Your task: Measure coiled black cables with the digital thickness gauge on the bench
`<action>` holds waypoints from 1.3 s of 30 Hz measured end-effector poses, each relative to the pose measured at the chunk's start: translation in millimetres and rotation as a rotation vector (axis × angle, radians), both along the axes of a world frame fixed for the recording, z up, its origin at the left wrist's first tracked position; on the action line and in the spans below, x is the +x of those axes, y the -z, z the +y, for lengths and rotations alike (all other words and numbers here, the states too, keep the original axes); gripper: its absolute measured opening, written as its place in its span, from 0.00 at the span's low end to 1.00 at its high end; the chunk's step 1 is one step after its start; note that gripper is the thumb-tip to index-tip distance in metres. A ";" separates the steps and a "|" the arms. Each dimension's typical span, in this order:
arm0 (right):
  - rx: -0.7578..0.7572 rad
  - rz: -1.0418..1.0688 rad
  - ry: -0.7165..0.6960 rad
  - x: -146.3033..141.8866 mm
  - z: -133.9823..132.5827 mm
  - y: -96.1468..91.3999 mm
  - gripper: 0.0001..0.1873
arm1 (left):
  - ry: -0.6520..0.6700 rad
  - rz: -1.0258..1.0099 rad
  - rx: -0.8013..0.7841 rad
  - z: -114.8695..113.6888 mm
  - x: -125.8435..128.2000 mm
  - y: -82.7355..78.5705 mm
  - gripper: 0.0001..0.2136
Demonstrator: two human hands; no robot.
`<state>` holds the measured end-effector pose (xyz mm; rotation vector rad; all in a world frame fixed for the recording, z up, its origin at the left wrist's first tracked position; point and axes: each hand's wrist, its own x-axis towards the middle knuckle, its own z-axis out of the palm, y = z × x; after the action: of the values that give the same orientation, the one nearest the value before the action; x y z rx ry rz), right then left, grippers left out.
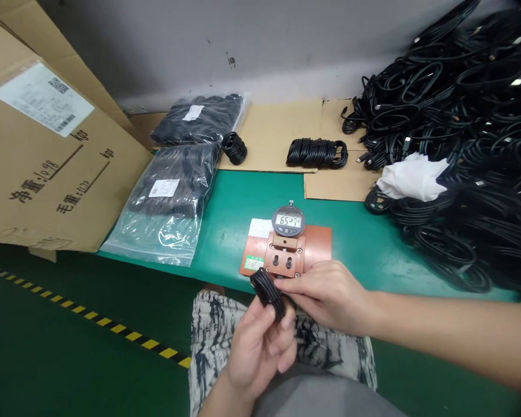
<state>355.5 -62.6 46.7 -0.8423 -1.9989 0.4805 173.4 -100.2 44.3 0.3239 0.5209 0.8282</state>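
Note:
My left hand (260, 341) grips a small coil of black cable (267, 289) just below the table's front edge. My right hand (325, 292) reaches in from the right; its fingers pinch the cable's end at the front of a copper-coloured test fixture (286, 258). On top of the fixture sits a round digital gauge (288, 221) with lit digits on its display. The fixture stands on an orange-brown base plate (316, 240) on the green table (226, 214). The cable's plug is hidden by my fingers.
A large heap of loose black cables (464, 150) with a white cloth (412, 176) fills the right. Two coiled bundles (316, 153) lie on cardboard sheets at the back. Bagged cables (169, 197) and a big cardboard box (43, 150) stand left. Below is a green floor with yellow-black tape (113, 327).

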 end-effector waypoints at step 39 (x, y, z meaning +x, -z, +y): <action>-0.009 0.033 -0.029 -1.9 0.3 -2.3 0.13 | -0.079 0.112 0.010 -0.5 3.0 11.7 0.09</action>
<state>353.6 -62.3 49.1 -0.8071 -1.9824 0.5170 176.3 -100.7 32.6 0.3622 0.6371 0.8930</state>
